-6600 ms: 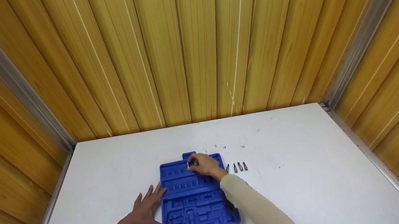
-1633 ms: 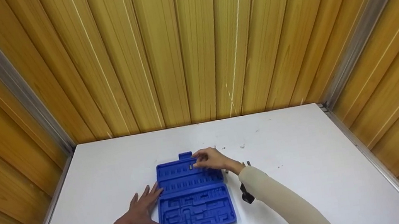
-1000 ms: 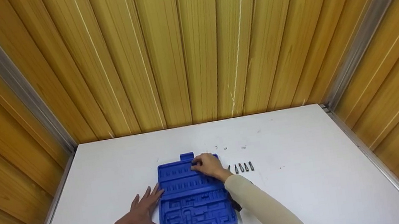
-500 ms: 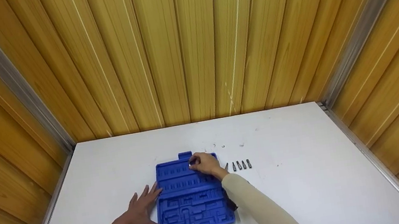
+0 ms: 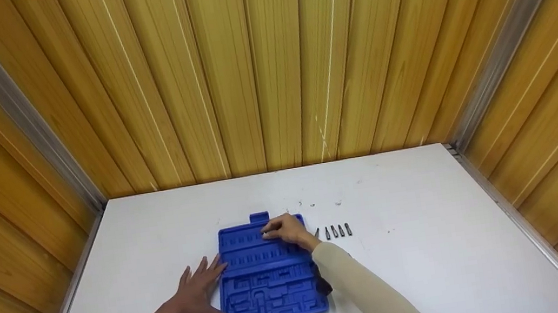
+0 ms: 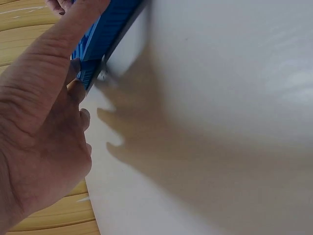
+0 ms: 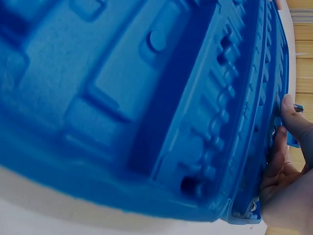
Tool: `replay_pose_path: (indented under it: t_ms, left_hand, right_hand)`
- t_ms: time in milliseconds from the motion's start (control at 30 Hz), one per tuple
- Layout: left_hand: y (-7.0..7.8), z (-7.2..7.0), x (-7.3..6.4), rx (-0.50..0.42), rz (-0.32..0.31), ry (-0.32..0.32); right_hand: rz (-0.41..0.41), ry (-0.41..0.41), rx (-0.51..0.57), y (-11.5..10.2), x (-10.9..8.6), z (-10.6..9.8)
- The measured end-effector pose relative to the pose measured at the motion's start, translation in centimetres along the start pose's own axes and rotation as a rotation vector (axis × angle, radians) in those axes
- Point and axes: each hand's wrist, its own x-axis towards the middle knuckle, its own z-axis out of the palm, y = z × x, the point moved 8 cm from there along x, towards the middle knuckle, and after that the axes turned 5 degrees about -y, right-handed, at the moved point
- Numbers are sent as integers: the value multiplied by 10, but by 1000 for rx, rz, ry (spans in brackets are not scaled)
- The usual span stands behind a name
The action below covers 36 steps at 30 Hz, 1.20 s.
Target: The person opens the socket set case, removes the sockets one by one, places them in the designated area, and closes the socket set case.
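Note:
An opened blue plastic tool case (image 5: 270, 268) lies flat on the white table, its moulded slots facing up. My left hand (image 5: 197, 296) is spread along the case's left side, fingertips and thumb touching the edge; the left wrist view shows that hand (image 6: 44, 132) against the case (image 6: 112, 29). Over the upper slot row, my right hand (image 5: 289, 230) pinches a small metal screwdriver bit (image 5: 264, 233), mostly hidden by the fingers. In the right wrist view, thumb and fingers of the right hand (image 7: 288, 171) meet at the case's far part (image 7: 261, 112).
Several screwdriver bits (image 5: 334, 231) stand in a row of their own on the table, right of the case. Small dark marks (image 5: 338, 203) dot the tabletop (image 5: 415, 268) behind them. Wood-patterned corrugated walls (image 5: 277, 69) enclose the back and sides.
Since the oldest frame, one more bit has joined the row on the table. The right hand has come back from the right and shifted slightly left over the upper slots. The left hand stays put.

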Motion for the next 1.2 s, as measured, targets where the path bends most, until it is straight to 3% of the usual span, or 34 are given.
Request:
replay_pose_path:
  t_ms: [100, 300, 600, 1000, 1200]
  left_hand:
    - [1, 0, 2, 17, -10, -8]
    - [0, 0, 6, 28, -15, -6]
    - [-1, -3, 4, 20, -15, -7]
    - [-3, -1, -1, 5, -9, -10]
    - [0, 0, -1, -10, 8, -7]
  right_hand:
    - [47, 5, 90, 4, 0, -1]
    - [21, 28, 165, -8, 1, -10]
    - [-43, -108, 207, -24, -17, -20]
    - [-14, -95, 157, 5, -48, -59]
    - [16, -74, 191, 25, -61, -79]
